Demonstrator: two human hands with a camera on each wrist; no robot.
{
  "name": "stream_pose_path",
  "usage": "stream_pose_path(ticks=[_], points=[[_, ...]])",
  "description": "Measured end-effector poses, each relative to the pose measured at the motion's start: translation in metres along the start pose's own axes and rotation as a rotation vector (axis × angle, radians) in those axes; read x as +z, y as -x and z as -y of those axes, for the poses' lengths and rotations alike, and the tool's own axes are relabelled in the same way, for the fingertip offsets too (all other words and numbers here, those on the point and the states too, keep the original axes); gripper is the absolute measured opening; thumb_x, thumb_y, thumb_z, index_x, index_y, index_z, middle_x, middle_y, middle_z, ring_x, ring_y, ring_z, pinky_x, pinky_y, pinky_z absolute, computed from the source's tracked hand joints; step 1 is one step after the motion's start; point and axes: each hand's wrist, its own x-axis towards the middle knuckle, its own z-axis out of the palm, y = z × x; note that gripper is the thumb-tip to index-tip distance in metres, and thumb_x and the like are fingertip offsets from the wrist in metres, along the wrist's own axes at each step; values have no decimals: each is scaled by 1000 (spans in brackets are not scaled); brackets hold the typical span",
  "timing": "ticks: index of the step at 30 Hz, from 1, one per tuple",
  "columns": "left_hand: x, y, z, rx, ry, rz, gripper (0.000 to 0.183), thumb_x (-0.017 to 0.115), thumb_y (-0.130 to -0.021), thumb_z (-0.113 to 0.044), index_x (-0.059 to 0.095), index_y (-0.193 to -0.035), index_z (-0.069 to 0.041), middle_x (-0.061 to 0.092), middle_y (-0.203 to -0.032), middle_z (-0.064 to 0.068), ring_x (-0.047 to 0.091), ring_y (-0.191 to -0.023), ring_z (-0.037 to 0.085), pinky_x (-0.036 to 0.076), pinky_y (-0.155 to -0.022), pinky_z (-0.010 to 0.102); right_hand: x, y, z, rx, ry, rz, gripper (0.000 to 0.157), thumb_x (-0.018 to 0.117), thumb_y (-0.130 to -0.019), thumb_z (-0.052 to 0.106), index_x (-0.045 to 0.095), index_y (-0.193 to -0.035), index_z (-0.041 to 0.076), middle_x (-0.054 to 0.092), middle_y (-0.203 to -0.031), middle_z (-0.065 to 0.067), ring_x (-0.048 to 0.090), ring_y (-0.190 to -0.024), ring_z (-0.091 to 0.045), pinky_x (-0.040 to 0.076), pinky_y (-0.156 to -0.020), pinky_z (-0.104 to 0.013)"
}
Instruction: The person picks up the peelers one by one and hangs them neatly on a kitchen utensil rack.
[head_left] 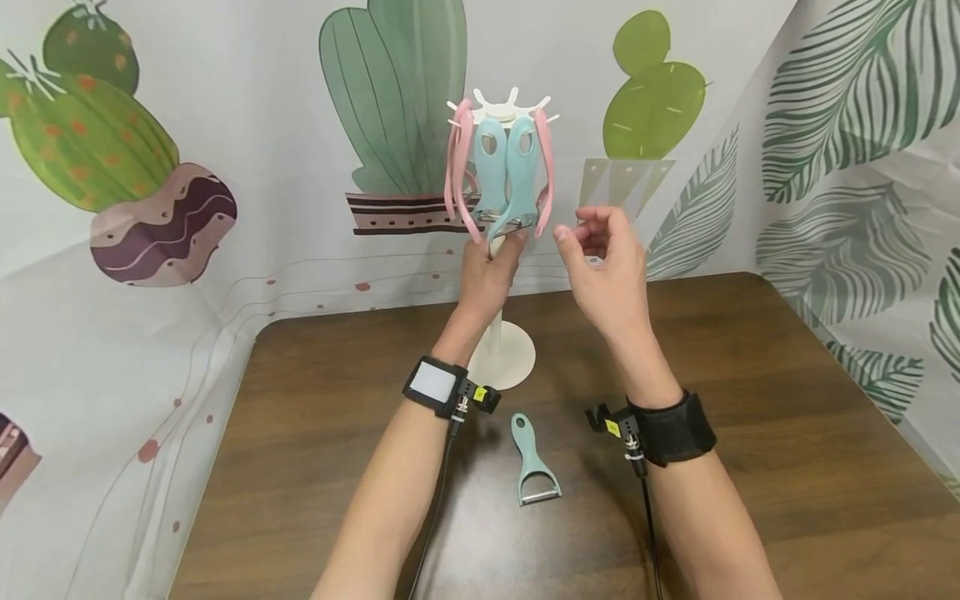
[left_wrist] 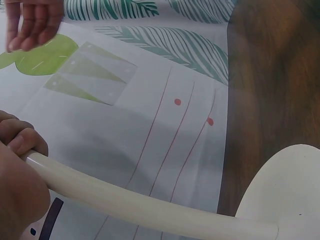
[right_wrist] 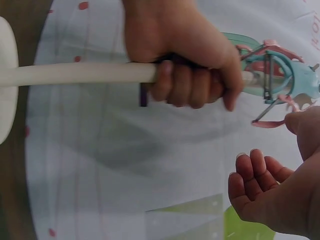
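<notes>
My left hand (head_left: 486, 279) grips the pole (left_wrist: 125, 200) of a cream stand just below its rack, fingers wrapped round it in the right wrist view. From the stand's spoked top (head_left: 504, 110) hang several peelers: teal ones (head_left: 522, 171) in front and pink ones (head_left: 546, 167) at the sides. To the right of the rack is my right hand (head_left: 611, 279), its fingers loosely bent and nothing held. In the right wrist view its thumb (right_wrist: 295, 122) appears close to a pink peeler (right_wrist: 270, 124); contact is unclear. Another teal peeler (head_left: 529, 458) lies on the table between my forearms.
The stand's round base (head_left: 517, 367) rests on the brown wooden table (head_left: 315, 467). A white cloth (head_left: 285, 150) printed with cacti and leaves hangs behind and beside the table. Each wrist wears a strap with a small camera, and cables (head_left: 651, 533) trail toward me.
</notes>
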Motion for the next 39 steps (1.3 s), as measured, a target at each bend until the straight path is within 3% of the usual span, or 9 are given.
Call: stream_pose_path(ticks=[4,8,12,19,31,39], points=[[0,0,-1,7,7,0,43,51,-100,-35,46,-68,-6,35,-47,6,33,-40,20,27,-38,30,2,7,-21,-11,24,21,36,68,-90,11,55,-115,-11,59,-90,-17,58,-83,-28,50,-83,-48],[0,1,-1,4,10,-5,46,52,-99,-33,43,-61,-8,34,-46,6,31,-38,19,24,-36,30,4,14,-52,-7,72,41,39,69,-90,24,57,-115,-3,61,-88,-7,59,-80,-19,52,-80,-42],[0,1,-1,11,17,-3,39,52,-99,-33,46,-68,-9,34,-48,6,31,-40,19,25,-37,30,4,20,-69,21,108,72,45,70,-88,36,58,-116,4,61,-87,0,59,-80,-14,52,-78,-37],[-1,1,-1,-1,25,-5,43,52,-98,-30,42,-64,-8,32,-49,7,28,-39,19,22,-36,30,5,32,-80,50,174,120,47,70,-87,39,57,-116,4,60,-86,-2,60,-82,-21,51,-78,-40],[1,2,-1,-14,40,4,41,52,-100,-24,43,-64,-8,32,-47,1,27,-39,16,22,-37,28,2,58,-96,106,245,222,48,71,-86,40,57,-114,4,60,-83,-5,60,-78,-20,52,-72,-37],[0,4,-25,19,45,11,34,49,-99,-10,42,-67,-4,32,-49,1,28,-40,14,23,-39,27,-2,70,-97,148,274,255,50,71,-86,41,57,-115,2,61,-84,-8,59,-76,-22,49,-68,-34]])
